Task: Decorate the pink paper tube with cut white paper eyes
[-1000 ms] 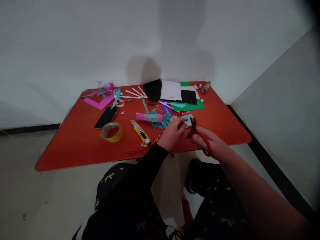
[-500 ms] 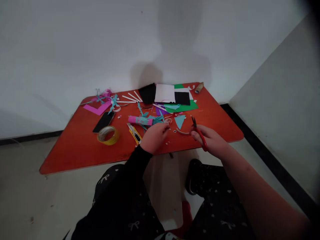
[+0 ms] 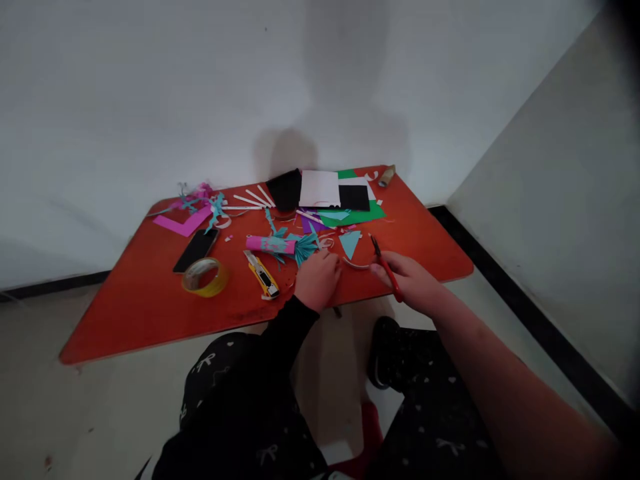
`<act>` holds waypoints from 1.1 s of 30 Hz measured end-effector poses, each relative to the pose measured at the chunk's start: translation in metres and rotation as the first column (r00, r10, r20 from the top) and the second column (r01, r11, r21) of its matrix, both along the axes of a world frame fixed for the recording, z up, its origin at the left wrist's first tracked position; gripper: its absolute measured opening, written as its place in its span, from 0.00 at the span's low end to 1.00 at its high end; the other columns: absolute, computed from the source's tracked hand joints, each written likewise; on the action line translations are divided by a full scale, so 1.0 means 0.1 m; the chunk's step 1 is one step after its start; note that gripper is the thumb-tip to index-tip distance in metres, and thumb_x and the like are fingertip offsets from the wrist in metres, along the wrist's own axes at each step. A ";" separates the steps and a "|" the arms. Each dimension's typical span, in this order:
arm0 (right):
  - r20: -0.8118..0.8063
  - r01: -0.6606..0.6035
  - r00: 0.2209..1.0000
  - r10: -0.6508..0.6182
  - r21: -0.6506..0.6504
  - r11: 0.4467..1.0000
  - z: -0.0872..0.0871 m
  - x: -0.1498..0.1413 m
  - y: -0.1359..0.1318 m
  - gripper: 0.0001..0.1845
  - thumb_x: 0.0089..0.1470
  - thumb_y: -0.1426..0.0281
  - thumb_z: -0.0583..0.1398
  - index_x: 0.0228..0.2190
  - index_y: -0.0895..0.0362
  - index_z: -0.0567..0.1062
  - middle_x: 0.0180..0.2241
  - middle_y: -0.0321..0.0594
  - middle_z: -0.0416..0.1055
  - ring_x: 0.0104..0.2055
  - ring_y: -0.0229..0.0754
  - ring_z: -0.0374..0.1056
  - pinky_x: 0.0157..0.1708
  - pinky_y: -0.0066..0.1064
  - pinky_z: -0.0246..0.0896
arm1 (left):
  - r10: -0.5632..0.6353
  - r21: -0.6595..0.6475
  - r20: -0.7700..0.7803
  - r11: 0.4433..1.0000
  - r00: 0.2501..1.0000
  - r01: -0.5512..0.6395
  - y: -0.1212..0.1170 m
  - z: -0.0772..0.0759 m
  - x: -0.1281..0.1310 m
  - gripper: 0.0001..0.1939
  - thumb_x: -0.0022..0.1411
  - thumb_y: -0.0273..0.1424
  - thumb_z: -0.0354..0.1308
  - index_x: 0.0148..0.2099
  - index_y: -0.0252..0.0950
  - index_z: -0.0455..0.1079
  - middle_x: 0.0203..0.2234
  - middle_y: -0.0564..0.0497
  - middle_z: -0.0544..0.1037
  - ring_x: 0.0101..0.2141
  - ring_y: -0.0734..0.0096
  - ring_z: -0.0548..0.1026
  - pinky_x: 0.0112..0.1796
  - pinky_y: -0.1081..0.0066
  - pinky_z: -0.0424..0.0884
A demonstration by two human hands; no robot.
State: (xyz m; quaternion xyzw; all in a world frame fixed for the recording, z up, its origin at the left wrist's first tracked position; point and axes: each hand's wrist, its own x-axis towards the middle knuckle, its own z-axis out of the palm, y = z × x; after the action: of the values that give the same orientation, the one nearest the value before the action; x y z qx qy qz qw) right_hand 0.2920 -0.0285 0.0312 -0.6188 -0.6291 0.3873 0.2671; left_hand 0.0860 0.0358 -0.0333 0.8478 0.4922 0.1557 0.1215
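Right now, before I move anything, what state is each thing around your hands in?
Left hand: resting, nothing visible in it.
Right hand: gripping the scissors.
Red scissors: held, blades closed.
Pink tube with teal fringe: lying on its side.
Teal paper triangle: lying flat.
Yellow utility knife: lying flat, not held.
Tape roll: lying down, not held.
Phone: lying flat, screen dark.

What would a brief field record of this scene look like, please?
left hand: curled, over the table, beside the teal fringe of a pink tube
right hand: holding red scissors
near scissors: teal triangle, white strip
also on table: craft knife, tape, phone
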 end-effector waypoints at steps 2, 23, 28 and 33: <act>0.015 -0.012 1.000 0.013 -0.004 1.000 0.02 -0.01 0.00 0.20 0.61 0.50 0.58 0.35 0.55 0.73 0.33 0.36 0.72 0.37 0.44 0.67 0.35 0.34 0.59 | 0.052 -0.078 0.208 0.996 0.977 -0.036 0.04 0.00 0.01 0.07 0.68 0.30 0.56 0.41 0.34 0.75 0.41 0.43 0.79 0.45 0.60 0.74 0.49 0.63 0.67; 0.702 -0.195 0.713 -0.003 0.202 0.960 0.03 -0.39 -0.03 0.09 0.60 0.61 0.57 0.36 0.54 0.69 0.39 0.42 0.75 0.40 0.47 0.71 0.30 0.35 0.49 | 0.696 -0.725 0.681 0.596 0.227 0.346 -0.32 0.47 -0.21 0.21 0.50 0.43 0.74 0.43 0.36 0.78 0.31 0.54 0.74 0.27 0.82 0.66 0.28 0.79 0.63; 0.721 -0.205 0.693 -0.012 0.213 0.955 0.03 -0.42 -0.05 0.10 0.60 0.61 0.57 0.39 0.54 0.71 0.39 0.43 0.76 0.41 0.48 0.72 0.30 0.35 0.50 | 0.721 -0.742 0.660 0.582 0.212 0.331 -0.32 0.46 -0.23 0.22 0.49 0.43 0.75 0.42 0.37 0.77 0.31 0.55 0.74 0.27 0.82 0.66 0.28 0.78 0.64; 0.708 -0.220 0.706 -0.006 0.227 0.949 0.02 -0.41 -0.05 0.11 0.59 0.61 0.58 0.40 0.54 0.71 0.39 0.42 0.76 0.40 0.47 0.72 0.30 0.35 0.50 | 0.728 -0.747 0.653 0.576 0.208 0.332 -0.32 0.44 -0.23 0.22 0.48 0.43 0.75 0.42 0.37 0.77 0.32 0.54 0.75 0.27 0.81 0.67 0.28 0.78 0.63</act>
State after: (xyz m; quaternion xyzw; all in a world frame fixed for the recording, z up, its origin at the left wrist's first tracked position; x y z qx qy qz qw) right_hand 0.2507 -0.0338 0.0337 -0.6338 -0.7688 0.0407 0.0748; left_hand 0.0631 0.0043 0.0107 0.3233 0.4408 0.4224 0.7230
